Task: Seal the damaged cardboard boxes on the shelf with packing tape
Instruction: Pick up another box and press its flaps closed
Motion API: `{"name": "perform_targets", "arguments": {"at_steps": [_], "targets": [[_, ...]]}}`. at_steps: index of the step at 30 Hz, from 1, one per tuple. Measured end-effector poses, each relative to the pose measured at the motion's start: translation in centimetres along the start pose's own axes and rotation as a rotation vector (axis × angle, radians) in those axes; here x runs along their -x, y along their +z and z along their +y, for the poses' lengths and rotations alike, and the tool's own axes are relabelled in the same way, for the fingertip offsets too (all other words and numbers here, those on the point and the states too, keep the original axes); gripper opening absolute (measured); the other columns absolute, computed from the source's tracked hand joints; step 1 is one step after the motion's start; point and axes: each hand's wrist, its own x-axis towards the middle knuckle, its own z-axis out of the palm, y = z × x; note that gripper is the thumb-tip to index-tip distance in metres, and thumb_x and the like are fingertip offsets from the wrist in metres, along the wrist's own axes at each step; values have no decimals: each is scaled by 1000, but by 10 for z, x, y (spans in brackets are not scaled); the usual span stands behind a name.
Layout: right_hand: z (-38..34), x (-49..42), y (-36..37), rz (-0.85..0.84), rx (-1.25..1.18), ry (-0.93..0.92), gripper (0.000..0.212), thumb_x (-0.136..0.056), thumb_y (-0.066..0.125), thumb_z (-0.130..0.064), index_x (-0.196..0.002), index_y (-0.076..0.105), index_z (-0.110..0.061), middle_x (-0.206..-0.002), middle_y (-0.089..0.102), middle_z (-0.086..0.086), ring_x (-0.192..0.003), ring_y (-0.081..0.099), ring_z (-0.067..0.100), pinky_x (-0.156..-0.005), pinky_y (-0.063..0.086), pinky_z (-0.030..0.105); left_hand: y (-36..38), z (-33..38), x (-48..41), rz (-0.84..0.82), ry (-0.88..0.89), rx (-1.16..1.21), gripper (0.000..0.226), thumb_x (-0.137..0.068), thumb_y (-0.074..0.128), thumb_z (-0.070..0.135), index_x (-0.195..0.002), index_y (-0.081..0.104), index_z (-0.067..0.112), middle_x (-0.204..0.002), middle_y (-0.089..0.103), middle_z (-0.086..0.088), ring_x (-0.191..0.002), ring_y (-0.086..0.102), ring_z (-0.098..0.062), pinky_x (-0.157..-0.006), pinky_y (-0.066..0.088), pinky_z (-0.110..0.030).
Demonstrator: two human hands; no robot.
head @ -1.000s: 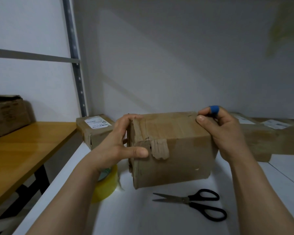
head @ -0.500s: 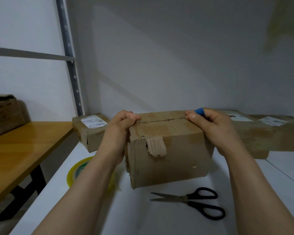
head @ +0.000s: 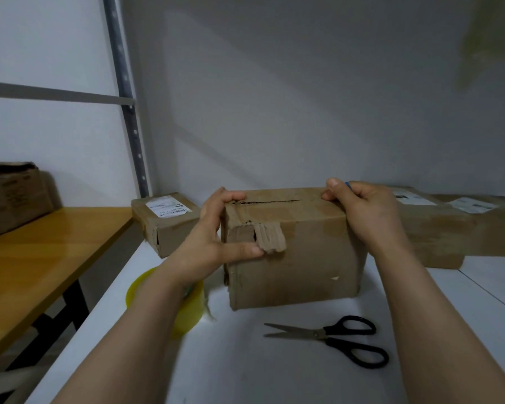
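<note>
- Holds the cardboard box (head: pixel 298 263) upright on the white shelf (head: pixel 245 371), squarely between the 2 hands.
- Grips its upper left corner with the left hand (head: pixel 213 237): fingers curled over the top edge, thumb laid flat across the front face, tip touching the torn flap (head: pixel 270 237) of cardboard.
- Clamps the upper right corner with the right hand (head: pixel 365 211): fingers hooked over the top, thumb tip on the top edge. Wears something blue (head: pixel 347 184) on 1 finger.
- Leaves a dark slit (head: pixel 268 202) showing along the top seam between the 2 hands.
- Has the yellow tape roll (head: pixel 187 319) on the shelf just left of the box, partly hidden under the left forearm.
- Has black-handled scissors (head: pixel 333 335) lying flat on the shelf near the box's front, blades pointing left, touching nothing.
- Shares the shelf with a small labelled box (head: pixel 169 228) behind on the left and a long low labelled box (head: pixel 438 237) behind on the right.
- Faces a plain pale wall, with a grey perforated post (head: pixel 126 112) at the left and, beyond it, a wooden table (head: pixel 41 258) carrying another cardboard carton (head: pixel 9 196).
</note>
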Motion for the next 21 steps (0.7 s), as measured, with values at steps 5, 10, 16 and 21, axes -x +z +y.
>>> {"name": "perform_targets", "arguments": {"at_steps": [5,10,16,21], "targets": [[12,7,-15,-186,-284,14,33,-87,65,-48,-91,80,-19,-115,75,-11,-112,66,2,-102,45,31,3,2,-3,128,0,-3,82,-57,90,45,-131,55,42,-144,44,-2,-130,51,-19,-110,46,-49],[31,10,-16,-308,-615,120,66,-58,89,-54,-112,75,-20,-132,67,-7,-120,64,8,-87,55,22,4,9,-4,205,-42,63,68,-56,85,48,-120,63,42,-136,54,0,-122,56,-21,-99,54,-42],[-6,-8,-10,-325,-434,145,44,-81,80,-38,-114,69,-11,-88,72,-3,-80,69,9,-73,54,28,-3,20,-13,227,-194,208,59,-62,82,47,-118,66,36,-136,55,-4,-109,65,-22,-79,57,-41],[-28,-38,-4,-349,-101,158,40,-84,74,-50,-98,66,-13,-87,71,0,-79,69,16,-75,53,34,-2,41,-14,181,-485,200,40,-78,73,50,-108,71,23,-88,75,-1,-87,69,-28,-74,54,-43]]}}
